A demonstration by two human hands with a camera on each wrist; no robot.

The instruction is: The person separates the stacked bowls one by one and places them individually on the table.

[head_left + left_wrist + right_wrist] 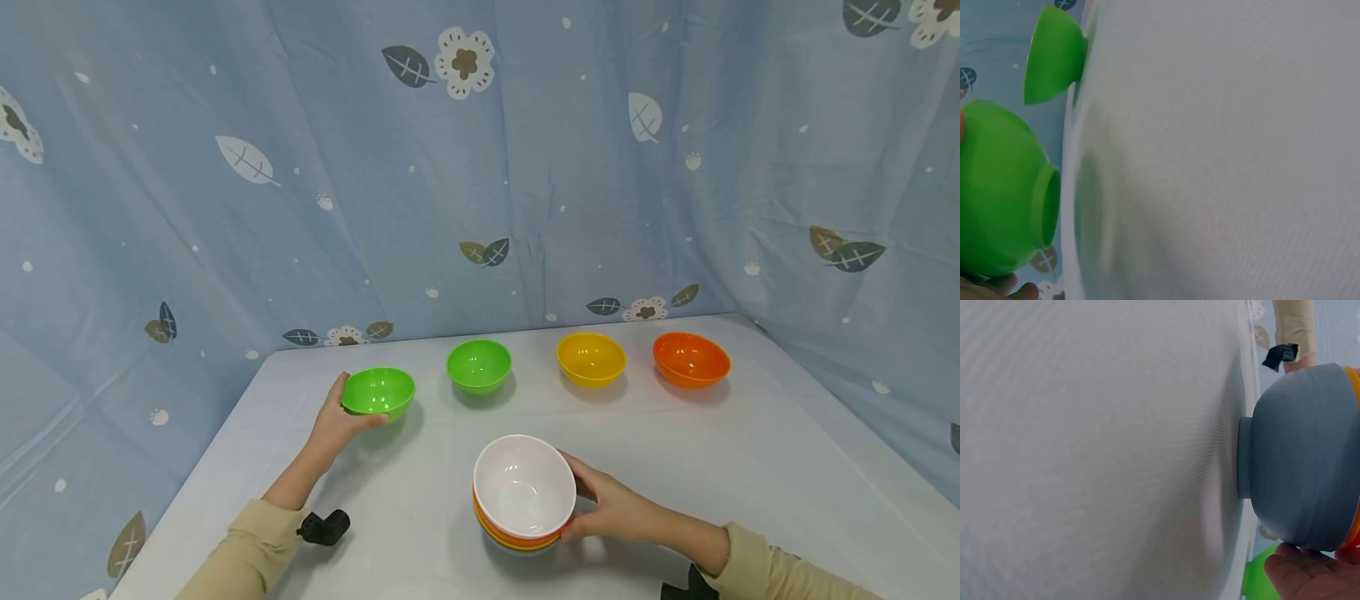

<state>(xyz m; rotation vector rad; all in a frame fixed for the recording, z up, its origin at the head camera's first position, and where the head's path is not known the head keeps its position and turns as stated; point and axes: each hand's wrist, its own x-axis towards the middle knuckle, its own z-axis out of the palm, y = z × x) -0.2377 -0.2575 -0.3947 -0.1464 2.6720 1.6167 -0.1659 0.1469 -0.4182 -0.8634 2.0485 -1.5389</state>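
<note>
My left hand (335,427) grips a bright green bowl (378,392) by its side, thumb at the near rim and fingers round the far left. In the left wrist view the bowl's foot is off the table, with a shadow below. Toward the front, my right hand (611,504) holds a stack of bowls from the right, thumb on the near side and fingers behind. A white bowl (525,487) tops the stack, orange and yellow edges show beneath it, and a grey-blue bowl (1304,456) is at the bottom, its foot close over the table.
Along the back of the white-covered table (420,517) stand a second green bowl (479,367), a yellow bowl (591,360) and an orange bowl (691,360), spaced apart. A blue patterned curtain (360,208) hangs behind and at both sides.
</note>
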